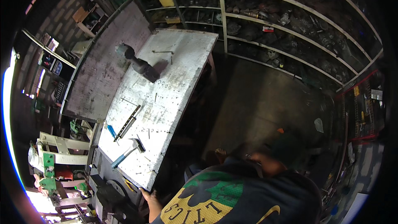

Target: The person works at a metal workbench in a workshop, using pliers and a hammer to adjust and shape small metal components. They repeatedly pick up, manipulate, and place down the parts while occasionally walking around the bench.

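Observation:
My left hand (150, 199) is at the near corner of a white, worn metal-topped workbench (178, 70), its fingers closed about the edge. On the bench close by lies a claw hammer (127, 152) with a blue handle. Beside it are a blue-handled screwdriver (111, 131) and a black perforated bar (127, 123). My right arm (269, 166) reaches down past my dark, green and yellow shirt, low over the floor. The right hand's fingers are lost in shadow, so what it touches cannot be made out.
A dark bench vise-like tool (139, 64) stands farther up the bench, near a thin T-shaped rod (162, 52). Metal shelves (290, 43) full of parts line the back. Green and white machinery (49, 166) stands at left. An orange scrap (280, 130) lies on the floor.

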The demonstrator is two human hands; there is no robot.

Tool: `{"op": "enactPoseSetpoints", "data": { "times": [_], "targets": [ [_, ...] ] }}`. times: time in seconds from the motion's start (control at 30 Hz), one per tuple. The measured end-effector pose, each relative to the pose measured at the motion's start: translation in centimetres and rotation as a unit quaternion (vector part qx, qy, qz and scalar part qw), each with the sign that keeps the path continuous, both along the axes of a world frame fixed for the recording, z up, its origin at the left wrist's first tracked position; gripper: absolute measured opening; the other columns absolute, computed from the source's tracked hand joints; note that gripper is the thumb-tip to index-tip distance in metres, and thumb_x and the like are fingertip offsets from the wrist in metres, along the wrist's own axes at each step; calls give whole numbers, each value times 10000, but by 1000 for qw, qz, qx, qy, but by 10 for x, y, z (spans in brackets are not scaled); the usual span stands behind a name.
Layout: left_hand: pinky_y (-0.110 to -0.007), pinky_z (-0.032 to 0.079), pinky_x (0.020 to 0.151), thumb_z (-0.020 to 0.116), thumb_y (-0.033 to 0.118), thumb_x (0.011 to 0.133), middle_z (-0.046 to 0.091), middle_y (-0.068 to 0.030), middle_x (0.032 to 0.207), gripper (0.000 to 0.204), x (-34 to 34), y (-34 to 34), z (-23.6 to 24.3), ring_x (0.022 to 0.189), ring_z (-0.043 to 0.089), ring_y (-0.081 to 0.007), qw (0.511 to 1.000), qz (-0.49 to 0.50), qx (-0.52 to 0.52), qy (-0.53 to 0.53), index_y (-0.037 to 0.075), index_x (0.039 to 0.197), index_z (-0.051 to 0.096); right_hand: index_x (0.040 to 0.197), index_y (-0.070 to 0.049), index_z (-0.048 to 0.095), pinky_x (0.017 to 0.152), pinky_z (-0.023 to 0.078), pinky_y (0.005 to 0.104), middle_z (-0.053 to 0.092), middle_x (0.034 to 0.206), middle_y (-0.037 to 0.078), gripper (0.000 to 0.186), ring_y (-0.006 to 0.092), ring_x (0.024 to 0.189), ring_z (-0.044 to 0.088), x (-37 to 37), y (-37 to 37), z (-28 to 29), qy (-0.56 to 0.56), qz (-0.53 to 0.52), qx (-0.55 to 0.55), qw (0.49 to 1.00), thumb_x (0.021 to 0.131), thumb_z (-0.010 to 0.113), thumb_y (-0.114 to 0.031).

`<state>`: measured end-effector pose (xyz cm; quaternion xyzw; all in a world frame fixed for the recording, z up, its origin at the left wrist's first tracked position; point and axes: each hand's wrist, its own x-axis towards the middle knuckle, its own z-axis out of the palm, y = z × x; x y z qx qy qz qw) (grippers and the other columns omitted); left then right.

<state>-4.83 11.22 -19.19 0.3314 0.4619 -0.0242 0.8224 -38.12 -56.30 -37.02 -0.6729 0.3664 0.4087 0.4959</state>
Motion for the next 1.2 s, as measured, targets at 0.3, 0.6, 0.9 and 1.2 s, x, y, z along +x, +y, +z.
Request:
{"op": "enactPoseSetpoints", "data": {
  "times": [0.3,0.6,0.9,1.2],
  "targets": [
    [-425,468,1025,431,800,970,705,-229,1267,1018,-5,3,20,1183,648,-322,752,-281,578,146,-149,1254,664,1020,-30,781,774,529,434,747,921,126,428,219,846,681,27,1,14,-40,10,-23,999,933,742,-447],
    [-412,462,1029,593,702,970,650,-186,1337,968,-5,16,1,1140,616,-286,898,-200,391,39,-193,1340,579,1167,9,719,963,515,453,731,1149,244,611,375,1112,690,170,-2,126,-130,95,-141,977,916,701,-548],
    [-412,467,1032,544,738,971,636,-173,1380,981,-16,-1,-2,1183,627,-310,943,-181,274,-55,-130,1427,533,1213,31,718,1018,513,466,696,1245,282,674,416,1197,659,145,21,125,-122,199,-114,966,920,677,-574],
    [-385,446,1063,435,740,1013,679,-266,1306,967,-11,26,-15,1221,626,-287,799,-337,498,-7,-162,1309,617,1071,-32,779,867,544,443,765,1061,161,419,276,967,708,-26,28,31,-29,250,-136,958,914,658,-401]
  ]
}}
